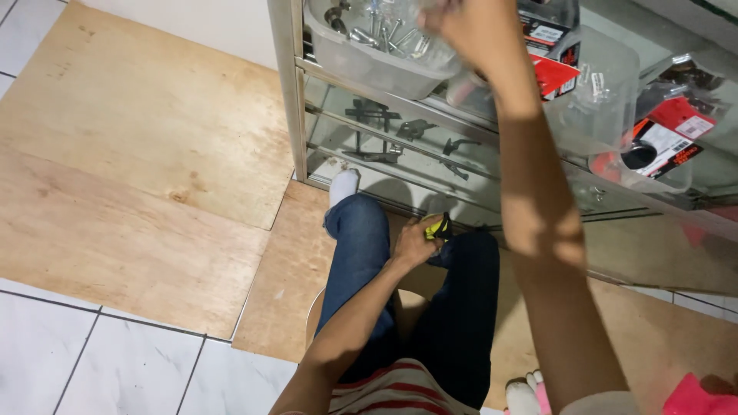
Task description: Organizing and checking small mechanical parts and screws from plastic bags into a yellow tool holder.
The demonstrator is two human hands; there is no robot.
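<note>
I sit on a low stool in blue jeans, facing a glass display cabinet (296, 115). My left hand (415, 242) rests between my knees, closed around a small yellow and black tool (440, 225). My right hand (470, 23) is raised to the cabinet's upper shelf, at a clear plastic tub of metal bolts (377, 46). Its fingers are blurred and partly cut off at the frame's top, so I cannot tell whether they hold anything.
Packaged hardware in red and black cards (665, 138) and clear tubs fill the shelf to the right. Dark metal brackets (384, 127) lie on the lower shelf. Plywood sheets (138, 154) cover the white tiled floor. A pink object (692, 396) sits at bottom right.
</note>
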